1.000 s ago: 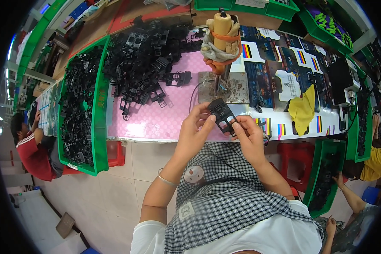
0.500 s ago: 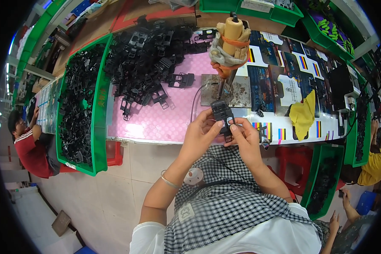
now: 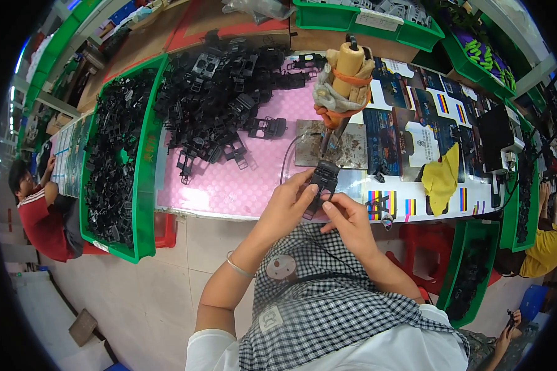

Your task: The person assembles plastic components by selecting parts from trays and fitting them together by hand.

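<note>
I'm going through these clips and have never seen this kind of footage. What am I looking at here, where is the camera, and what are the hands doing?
The camera sits on a person's head and looks down, so the picture curves at its rim. The left hand and right hand together hold a small black plastic part above the near edge of a pink-topped table. On the table lie a heap of black parts, a tape-wrapped tool standing over a metal plate and a yellow cloth. A green bin of similar parts stands to the left.

Left hand and right hand raised together, fingers pinched in a close grip, forearms bent inward.
</note>
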`<state>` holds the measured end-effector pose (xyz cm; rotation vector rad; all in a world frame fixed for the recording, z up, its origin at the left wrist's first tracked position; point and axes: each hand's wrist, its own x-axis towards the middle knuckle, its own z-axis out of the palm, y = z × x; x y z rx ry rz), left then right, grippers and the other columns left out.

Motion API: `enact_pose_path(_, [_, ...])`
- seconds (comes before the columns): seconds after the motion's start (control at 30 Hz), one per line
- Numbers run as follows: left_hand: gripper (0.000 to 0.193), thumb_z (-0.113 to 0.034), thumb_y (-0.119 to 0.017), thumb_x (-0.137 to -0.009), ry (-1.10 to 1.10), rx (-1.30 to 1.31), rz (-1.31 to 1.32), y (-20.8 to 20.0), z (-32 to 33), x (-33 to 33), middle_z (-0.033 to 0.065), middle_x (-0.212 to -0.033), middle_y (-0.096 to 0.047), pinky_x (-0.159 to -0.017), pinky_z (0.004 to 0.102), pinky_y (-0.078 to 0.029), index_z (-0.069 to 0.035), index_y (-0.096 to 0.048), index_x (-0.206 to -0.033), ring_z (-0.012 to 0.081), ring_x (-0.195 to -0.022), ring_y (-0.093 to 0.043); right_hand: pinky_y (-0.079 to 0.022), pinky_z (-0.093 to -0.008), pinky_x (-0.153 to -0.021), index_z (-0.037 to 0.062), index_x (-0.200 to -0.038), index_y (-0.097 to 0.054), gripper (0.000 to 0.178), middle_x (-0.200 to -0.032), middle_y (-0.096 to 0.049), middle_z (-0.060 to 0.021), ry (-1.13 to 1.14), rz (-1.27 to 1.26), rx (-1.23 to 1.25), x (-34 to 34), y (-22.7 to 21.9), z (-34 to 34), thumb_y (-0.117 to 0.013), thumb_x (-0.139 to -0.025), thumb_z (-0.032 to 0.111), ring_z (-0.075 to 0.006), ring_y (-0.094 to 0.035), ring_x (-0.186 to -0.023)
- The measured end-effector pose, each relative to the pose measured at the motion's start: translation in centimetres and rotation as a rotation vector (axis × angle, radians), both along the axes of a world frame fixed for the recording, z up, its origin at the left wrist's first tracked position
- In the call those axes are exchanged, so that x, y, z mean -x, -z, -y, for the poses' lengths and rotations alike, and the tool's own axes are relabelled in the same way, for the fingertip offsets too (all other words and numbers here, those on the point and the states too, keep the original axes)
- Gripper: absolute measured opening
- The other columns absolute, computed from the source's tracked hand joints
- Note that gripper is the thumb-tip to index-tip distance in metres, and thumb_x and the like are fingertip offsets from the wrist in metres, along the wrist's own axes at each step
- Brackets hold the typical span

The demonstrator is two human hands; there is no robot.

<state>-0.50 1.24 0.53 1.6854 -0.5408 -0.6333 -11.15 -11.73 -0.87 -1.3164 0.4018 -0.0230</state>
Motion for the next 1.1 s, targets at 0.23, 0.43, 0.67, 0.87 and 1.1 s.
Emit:
enact_pose_path(0.23, [0.038,-0.016,-0.049,-0.092,0.05,-0.04,0.026,-0.3,0.5,-1.1,0.0193,-0.096,-0.064,-0.075,0.03,-0.048,0.008,-0.048,-0.122,0.0196,-0.085,-0.062,-0.054,-0.0219,-0.059,-0.0039,-0.107,-0.054,0.019,-0.093,-0.062,-0.0081,0.065,0.049,-0.046,-0.8,0.3,-0.6,-0.052,-0.091,0.007,-0.0144,-0.064,-0.08])
enact_pose_path(0.43, [0.039,-0.017,-0.048,-0.092,0.073,-0.093,0.06,-0.5,0.8,-1.8,0.0219,-0.097,-0.064,-0.077,0.0311,-0.048,0.008,-0.049,-0.122,0.022,-0.087,-0.062,-0.054,-0.0214,-0.059,-0.0037,-0.104,-0.054,0.017,-0.092,-0.062,-0.0074,0.09,0.08,0.001,-1.3,0.4,-0.6,-0.053,-0.091,0.007,-0.0123,-0.063,-0.079])
enact_pose_path(0.67, [0.039,-0.018,-0.048,-0.093,0.063,-0.089,0.056,-0.6,0.9,-2.0,0.0225,-0.098,-0.063,-0.078,0.0311,-0.047,0.008,-0.048,-0.122,0.0226,-0.088,-0.062,-0.051,-0.0214,-0.062,-0.0026,-0.106,-0.055,0.021,-0.088,-0.061,-0.0045,0.119,0.066,-0.009,-1.5,0.0,-0.9,-0.057,-0.09,0.01,-0.0091,-0.06,-0.078])
enact_pose_path(0.87, [0.039,-0.019,-0.049,-0.093,0.046,-0.078,0.063,-0.4,1.0,-2.2,0.0225,-0.098,-0.063,-0.078,0.0312,-0.047,0.008,-0.049,-0.121,0.0224,-0.088,-0.062,-0.05,-0.0222,-0.064,-0.0037,-0.105,-0.055,0.02,-0.088,-0.061,-0.0055,0.115,0.07,0.025,-1.8,-0.2,-0.8,-0.056,-0.089,0.009,-0.0097,-0.06,-0.078])
enact_pose_path(1.1, [0.039,-0.019,-0.049,-0.093,0.023,-0.089,0.084,-0.8,1.2,-2.2,0.0215,-0.097,-0.064,-0.077,0.0305,-0.047,0.008,-0.049,-0.121,0.0205,-0.086,-0.062,-0.05,-0.0224,-0.065,-0.0051,-0.106,-0.054,0.021,-0.087,-0.062,-0.0069,0.125,0.073,0.009,-2.1,-0.5,-0.8,-0.056,-0.089,0.007,-0.0109,-0.061,-0.078])
